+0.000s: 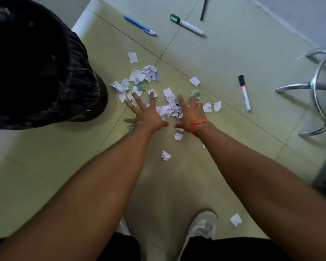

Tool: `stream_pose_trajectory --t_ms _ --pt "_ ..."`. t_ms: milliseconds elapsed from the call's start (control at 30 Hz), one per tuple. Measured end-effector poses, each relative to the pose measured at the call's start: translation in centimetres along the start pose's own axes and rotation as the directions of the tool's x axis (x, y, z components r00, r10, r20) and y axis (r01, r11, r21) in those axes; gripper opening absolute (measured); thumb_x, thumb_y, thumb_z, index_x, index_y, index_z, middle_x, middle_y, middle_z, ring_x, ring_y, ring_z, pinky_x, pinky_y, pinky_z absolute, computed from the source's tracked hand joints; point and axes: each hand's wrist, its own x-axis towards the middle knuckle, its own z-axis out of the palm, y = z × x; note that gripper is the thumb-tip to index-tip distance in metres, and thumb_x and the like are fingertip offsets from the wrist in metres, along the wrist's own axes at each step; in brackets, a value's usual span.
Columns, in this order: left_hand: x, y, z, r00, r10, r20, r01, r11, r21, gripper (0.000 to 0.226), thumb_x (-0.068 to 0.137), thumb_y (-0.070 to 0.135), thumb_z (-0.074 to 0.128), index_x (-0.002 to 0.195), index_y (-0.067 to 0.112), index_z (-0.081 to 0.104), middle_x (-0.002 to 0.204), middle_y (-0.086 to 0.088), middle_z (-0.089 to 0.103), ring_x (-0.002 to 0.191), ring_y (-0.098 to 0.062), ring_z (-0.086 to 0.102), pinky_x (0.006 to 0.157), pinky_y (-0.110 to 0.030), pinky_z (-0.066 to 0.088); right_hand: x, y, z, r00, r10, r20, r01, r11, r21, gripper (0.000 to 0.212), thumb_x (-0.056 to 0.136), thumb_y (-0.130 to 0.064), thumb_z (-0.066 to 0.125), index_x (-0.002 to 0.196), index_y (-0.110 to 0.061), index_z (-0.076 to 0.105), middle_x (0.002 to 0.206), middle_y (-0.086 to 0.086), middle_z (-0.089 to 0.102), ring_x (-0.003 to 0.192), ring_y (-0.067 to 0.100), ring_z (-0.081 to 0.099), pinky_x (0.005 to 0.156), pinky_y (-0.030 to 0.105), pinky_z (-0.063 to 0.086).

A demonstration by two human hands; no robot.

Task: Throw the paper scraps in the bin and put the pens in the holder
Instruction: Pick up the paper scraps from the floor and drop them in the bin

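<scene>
Torn white paper scraps (143,76) lie scattered on the pale tiled floor (224,53), with two green crumpled bits among them. My left hand (145,113) and my right hand (192,113) rest flat on the pile with fingers spread, a small heap of scraps (170,110) between them. A black-lined bin (36,63) stands at the left. Beyond the pile lie a blue pen (139,25), a green-capped marker (186,24) and a dark pen (204,8). A black-capped marker (244,92) lies to the right. No pen holder is in view.
A chrome stool base (316,87) stands at the right edge. Loose scraps lie nearer me (166,155) and at the lower right (236,219). My white shoe (203,223) is at the bottom.
</scene>
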Motion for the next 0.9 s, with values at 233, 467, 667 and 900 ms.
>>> stream_pose_trajectory --t_ms 233,467,667,900 --pt "0.9 0.9 2.3 0.973 0.170 -0.156 -0.146 0.977 0.156 0.073 0.092 0.035 0.065 0.154 0.030 0.027 0.163 -0.017 0.008 0.143 -0.041 0.021 0.106 -0.055 0.038 1.5 -0.5 2.2 0.966 -0.233 -0.115 0.225 0.971 -0.078 0.061 0.088 -0.017 0.063 0.145 -0.028 0.044 0.154 0.020 0.023 0.122 0.043 0.035 0.096 0.044 0.043" --pt "1.1 1.1 4.0 0.913 0.234 -0.335 -0.279 0.956 -0.091 0.025 0.096 0.002 0.050 0.114 0.000 0.069 0.127 -0.021 0.053 0.115 -0.035 0.053 0.081 -0.026 0.039 2.3 -1.4 2.6 0.952 -0.180 -0.249 0.195 0.980 0.035 0.021 0.077 -0.002 0.067 0.095 0.001 0.076 0.099 0.026 0.061 0.091 0.039 0.060 0.067 0.030 0.032" --pt "1.2 -0.1 0.6 0.937 -0.045 -0.347 -0.157 0.833 -0.531 0.017 0.084 0.002 0.064 0.079 0.007 0.080 0.085 -0.015 0.075 0.088 -0.031 0.068 0.072 -0.032 0.053 2.5 -2.0 0.0 0.954 0.175 -0.245 0.014 0.787 0.617 0.016 0.075 0.006 0.070 0.090 0.003 0.075 0.088 0.019 0.073 0.072 0.019 0.073 0.064 0.026 0.056" --pt "-4.7 1.0 -9.2 0.819 -0.094 -0.566 -0.389 0.635 -0.668 0.015 0.078 0.006 0.073 0.076 0.019 0.078 0.068 -0.006 0.065 0.069 -0.015 0.059 0.070 -0.025 0.049 0.4 -8.5 -9.2 0.967 -0.087 -0.238 0.253 0.301 0.919 0.012 0.078 0.011 0.072 0.090 0.011 0.071 0.059 0.002 0.069 0.053 0.009 0.067 0.058 0.021 0.058"
